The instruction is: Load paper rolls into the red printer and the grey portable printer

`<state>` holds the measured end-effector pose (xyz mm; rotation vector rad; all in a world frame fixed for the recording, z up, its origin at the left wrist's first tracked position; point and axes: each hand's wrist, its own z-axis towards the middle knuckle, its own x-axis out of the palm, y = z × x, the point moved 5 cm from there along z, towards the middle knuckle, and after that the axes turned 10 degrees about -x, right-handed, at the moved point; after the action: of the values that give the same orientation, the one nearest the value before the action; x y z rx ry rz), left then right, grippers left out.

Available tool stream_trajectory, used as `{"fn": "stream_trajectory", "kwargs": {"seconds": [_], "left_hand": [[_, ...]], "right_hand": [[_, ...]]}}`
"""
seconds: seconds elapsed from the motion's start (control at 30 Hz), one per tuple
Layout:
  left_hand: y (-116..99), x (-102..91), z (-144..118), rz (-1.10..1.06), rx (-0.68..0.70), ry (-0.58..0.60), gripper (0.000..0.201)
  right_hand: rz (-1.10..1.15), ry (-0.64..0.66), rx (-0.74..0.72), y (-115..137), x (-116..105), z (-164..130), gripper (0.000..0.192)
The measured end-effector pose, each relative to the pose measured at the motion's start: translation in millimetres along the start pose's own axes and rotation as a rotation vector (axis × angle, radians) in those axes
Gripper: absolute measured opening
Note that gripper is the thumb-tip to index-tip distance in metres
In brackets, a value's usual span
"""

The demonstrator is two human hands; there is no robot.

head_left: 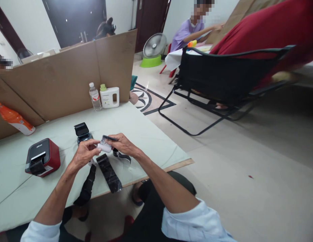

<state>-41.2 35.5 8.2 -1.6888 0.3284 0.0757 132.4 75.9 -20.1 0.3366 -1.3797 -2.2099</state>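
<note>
Over the table, my left hand [84, 154] pinches the left end of a white roll [104, 147]. My right hand [125, 144] grips a thin dark flat piece [109, 137] against the top of that roll; its exact kind I cannot make out. Just behind my left hand stands a small black device [82, 130] with its lid raised. Below the hands lies a wide black glossy strip [109, 174]. A second black strip [89, 185] hangs over the table's front edge. Partly behind my right wrist is a curved black piece [124, 157].
A red and black box-shaped machine [42, 157] sits at left. An orange bottle [15, 118], a clear bottle [95, 97] and a white jug [110, 97] stand by a cardboard screen [70, 74]. A black folding chair [222, 74] and a person in purple [184, 33] are at right.
</note>
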Motion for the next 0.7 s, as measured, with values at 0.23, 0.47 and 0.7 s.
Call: {"fn": "stream_trajectory", "kwargs": {"seconds": [0.23,0.47,0.7], "left_hand": [[-10,9.8,-10,0.452,0.368,-0.294,0.068],[-26,29.6,-16,0.878,0.617,-0.407,0.058],[-40,15.5,-16,0.771,0.63,-0.305,0.059]], "right_hand": [[0.114,-0.213,0.077,-14,-2,2,0.049],[0.253,-0.314,0.121,-19,7,-1,0.05],[0.417,-0.33,0.145,-16,10,-2,0.052]]}}
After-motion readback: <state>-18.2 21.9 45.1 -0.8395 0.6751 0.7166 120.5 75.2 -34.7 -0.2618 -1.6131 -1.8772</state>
